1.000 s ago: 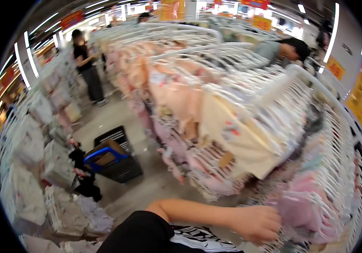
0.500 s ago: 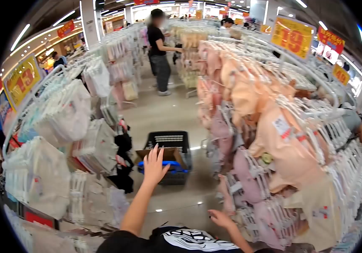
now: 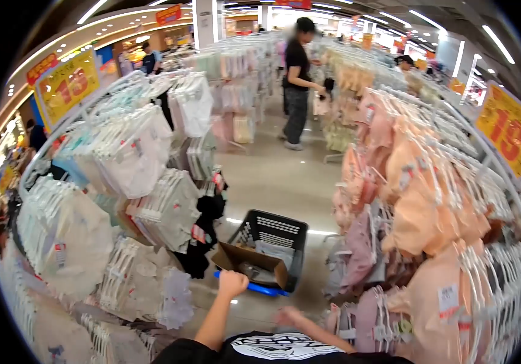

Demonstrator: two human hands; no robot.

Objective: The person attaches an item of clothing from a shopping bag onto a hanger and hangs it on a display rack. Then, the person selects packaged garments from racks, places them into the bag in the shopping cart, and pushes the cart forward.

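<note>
Pale shiny floor (image 3: 260,164) ran between two rows of white racks, where many garments hung: whitish garments (image 3: 145,155) on the left, peach garments (image 3: 418,215) on the right. Further along the aisle, a person (image 3: 297,64) in a black top stood beside the right row. On the floor before me was the black basket (image 3: 301,242). Inside it lay an open cardboard box (image 3: 254,256) with something greyish in it, and behind the box was a pale packet (image 3: 275,250). So a few things were already in the basket, but how much was left to do, I could not judge.

With my left arm reaching forward and down, my left hand (image 3: 233,284) was closed around the left end of the blue handle (image 3: 266,290), near the box corner. My right hand (image 3: 290,316) was lower, its forearm slanting inward, apart from the basket. It was blurred, so I could not tell how wide its fingers were.
</note>
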